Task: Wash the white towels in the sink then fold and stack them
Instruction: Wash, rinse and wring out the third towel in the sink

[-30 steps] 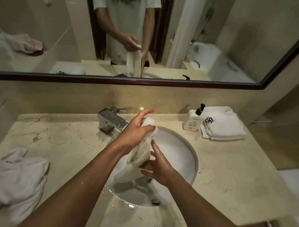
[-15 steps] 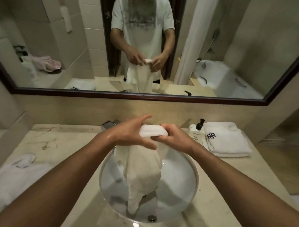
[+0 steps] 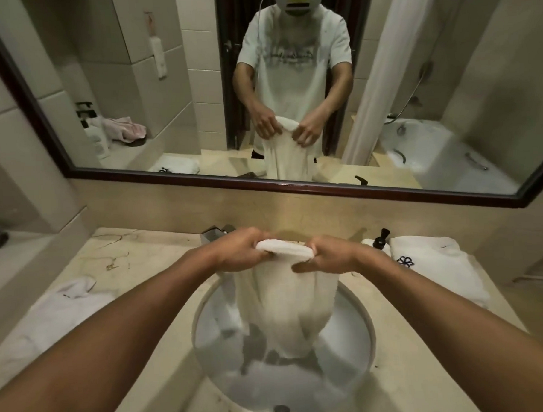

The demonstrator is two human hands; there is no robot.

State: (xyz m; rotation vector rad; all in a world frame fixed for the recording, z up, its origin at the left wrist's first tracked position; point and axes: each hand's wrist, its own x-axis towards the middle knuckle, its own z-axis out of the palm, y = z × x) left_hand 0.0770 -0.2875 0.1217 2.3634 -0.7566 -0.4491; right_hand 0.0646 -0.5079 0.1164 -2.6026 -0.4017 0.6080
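My left hand [image 3: 238, 251] and right hand [image 3: 330, 257] clamp curled fingers on the top edge of the wet white towel [image 3: 287, 301]. I hold it hanging over the sink [image 3: 203, 305], probably so runoff drains into the basin, away from the folded towels [image 3: 434, 261] on the counter.

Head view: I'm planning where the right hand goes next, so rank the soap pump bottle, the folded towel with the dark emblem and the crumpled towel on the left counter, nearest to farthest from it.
From the right hand:
1. Soap pump bottle, just right of it at the wall.
2. Folded towel, farther right on the counter.
3. Crumpled towel, far left, across the sink.
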